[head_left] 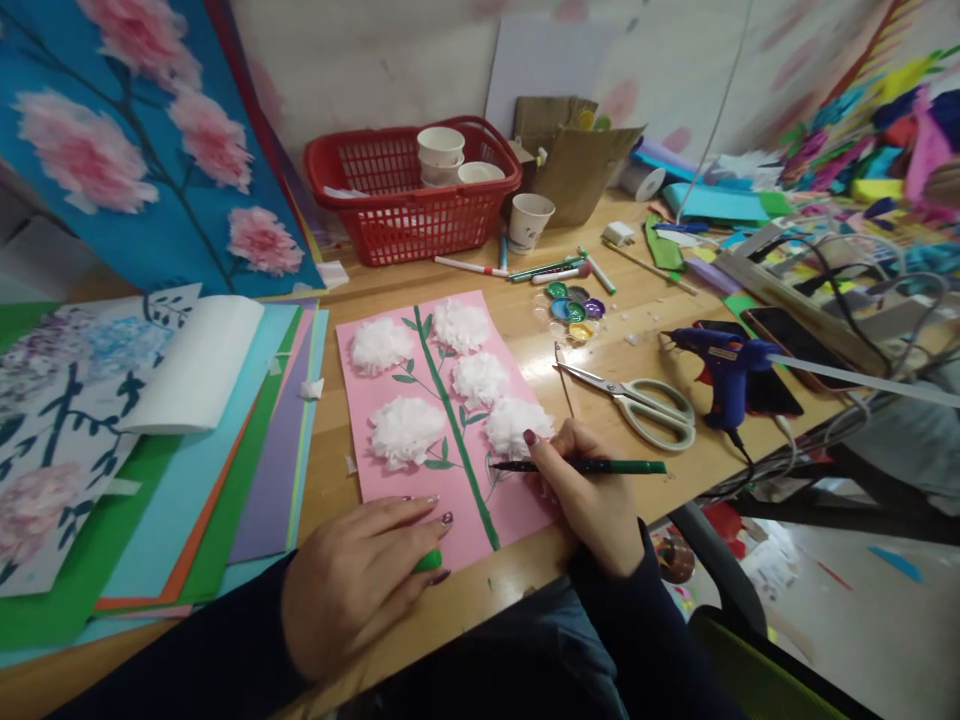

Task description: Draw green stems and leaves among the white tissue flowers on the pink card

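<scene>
At 12 o'clock on the bench (517,318) lies your pink sheet (459,492) with 5 white flowers (406,432), your right hand (596,505)'s grip closed around the green marker (634,467), tip toward the sheet's 4 o'clock, your left hand (356,570)'s grip half-curled over a green cap (429,561) at 6 o'clock.

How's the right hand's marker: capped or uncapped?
Uncapped: the marker in the right hand shows its bare pointed tip over the pink paper.

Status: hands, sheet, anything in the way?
Right hand holds pen, tip over pink sheet. Left hand at sheet's lower edge, with green cap. Scissors off the sheet.
</scene>
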Tool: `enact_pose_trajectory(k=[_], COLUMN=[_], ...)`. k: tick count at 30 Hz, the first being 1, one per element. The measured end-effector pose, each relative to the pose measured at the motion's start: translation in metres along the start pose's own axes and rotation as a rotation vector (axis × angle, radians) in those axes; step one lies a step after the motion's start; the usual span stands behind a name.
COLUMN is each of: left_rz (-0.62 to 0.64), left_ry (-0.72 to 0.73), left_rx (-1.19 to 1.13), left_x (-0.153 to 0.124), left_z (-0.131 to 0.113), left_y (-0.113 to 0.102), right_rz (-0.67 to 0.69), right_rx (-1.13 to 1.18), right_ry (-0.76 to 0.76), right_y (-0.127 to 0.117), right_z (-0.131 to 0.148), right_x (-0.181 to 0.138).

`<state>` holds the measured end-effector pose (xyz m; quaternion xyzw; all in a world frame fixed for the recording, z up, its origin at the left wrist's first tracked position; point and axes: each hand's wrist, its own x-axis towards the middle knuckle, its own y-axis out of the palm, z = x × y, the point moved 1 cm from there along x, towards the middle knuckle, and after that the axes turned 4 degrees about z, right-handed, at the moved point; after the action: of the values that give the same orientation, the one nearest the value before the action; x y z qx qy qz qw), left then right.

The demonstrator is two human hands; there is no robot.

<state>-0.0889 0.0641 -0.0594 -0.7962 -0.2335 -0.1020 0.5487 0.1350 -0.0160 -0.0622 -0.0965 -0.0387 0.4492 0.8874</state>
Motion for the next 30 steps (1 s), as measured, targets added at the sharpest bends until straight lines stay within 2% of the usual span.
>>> enact_pose_trajectory(k=[8, 19, 26, 30], left_rz=[0.098, 0.127, 0.153, 0.148], left_ry=[0.004, -0.002, 0.001, -0.01], left_rx=[-0.004, -0.006, -0.013, -0.027], left_x=[-0.0007, -0.0039, -0.004, -0.004], left_z=[0.0008, 0.0034, 0.004, 0.0045], left_y=[-0.0048, -0.0042, -0.0048, -0.0047], right_rz=[0.002, 0.021, 0.036, 0.0], right_rx=[-0.027, -0.02, -0.04, -0.039], right_ry=[-0.003, -0.022, -0.084, -0.076], right_y=[0.0007, 0.0015, 0.0011, 0.0004], right_z=[0.0024, 0.0029, 0.0055, 0.0072], right_x=[0.0012, 0.0011, 0.0002, 0.0005])
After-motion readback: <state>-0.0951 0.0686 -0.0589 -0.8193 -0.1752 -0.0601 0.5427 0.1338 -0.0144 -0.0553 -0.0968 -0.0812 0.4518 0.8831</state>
